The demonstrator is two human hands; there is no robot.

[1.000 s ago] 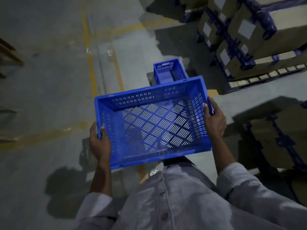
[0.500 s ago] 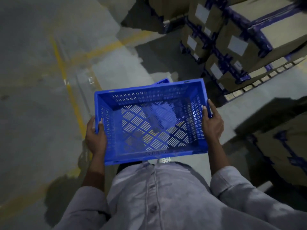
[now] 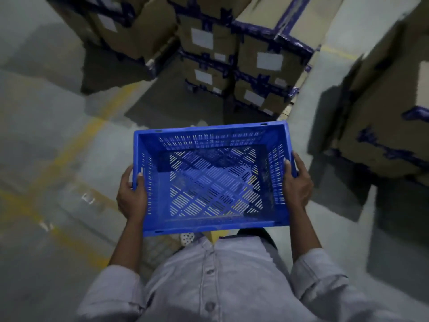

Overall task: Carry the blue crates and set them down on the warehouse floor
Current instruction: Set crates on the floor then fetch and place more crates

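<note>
A person in a pale grey button-up shirt holds 1 empty blue crate level at waist height above the warehouse floor, seen from a head-worn camera looking down. The left hand grips the crate's left short wall, thumb hooked over the rim onto the inside face; the right hand clasps the right short wall the same way, its thumb lying inside the rim. The remaining fingers of both hands are hidden under or behind the walls. The crate is off the ground, its slotted base showing grey concrete and yellow paint through the gaps. Yellow floor lines run across the concrete toward the left edge. Ahead, just beyond the crate's far rim, stand stacked cardboard boxes bound with dark blue tape and bearing white labels; another taped box sits to the right, blurred.
</note>
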